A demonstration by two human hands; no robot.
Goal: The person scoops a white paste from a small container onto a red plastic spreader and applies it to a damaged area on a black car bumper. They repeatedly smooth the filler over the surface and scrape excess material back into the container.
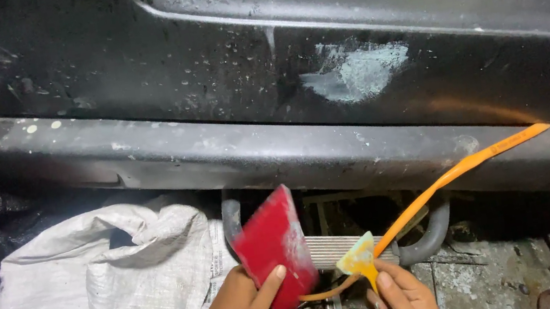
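My left hand (238, 308) grips a red flat plastic card (274, 246) held upright, its edge smeared with pale filler. My right hand (400, 297) holds a small yellow spreader (358, 258) coated with light green putty, just right of the red card. A long orange strap (448, 181) runs from beside the spreader up to the right across the car's sill. Above both hands is a black car body panel (206, 64) with a patch of pale grey-green filler (357, 71) on it.
A black sill (148, 157) speckled with pale spots runs across under the panel. A white woven sack (101, 283) lies at the left. A ribbed metal part (333, 247), black hoses (434, 233) and dirty floor tiles (475, 277) sit below the sill.
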